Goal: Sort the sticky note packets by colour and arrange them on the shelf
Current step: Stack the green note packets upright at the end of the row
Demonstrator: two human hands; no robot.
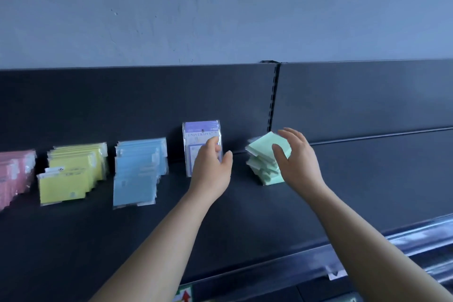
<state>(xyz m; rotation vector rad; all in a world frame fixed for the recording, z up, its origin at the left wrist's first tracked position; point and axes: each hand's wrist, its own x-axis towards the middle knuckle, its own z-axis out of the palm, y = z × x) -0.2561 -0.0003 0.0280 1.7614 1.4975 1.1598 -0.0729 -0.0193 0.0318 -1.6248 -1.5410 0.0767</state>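
Rows of sticky note packets stand on the dark shelf [245, 216]: pink packets [13, 174] at far left, then yellow packets [71, 174], then blue packets [138, 171]. A purple packet [196, 137] stands upright against the back panel. My left hand [212, 167] is in front of it, fingers relaxed, fingertips at its lower right face. A loose, skewed pile of green packets [261, 157] lies to the right. My right hand [297, 157] hovers open at the pile's right side, covering part of it.
The shelf's black back panel [355, 100] has a slotted upright [273, 100] behind the green pile. A clear price rail [416, 235] runs along the shelf's front edge at right. Bare shelf lies right of the green pile and in front of the rows.
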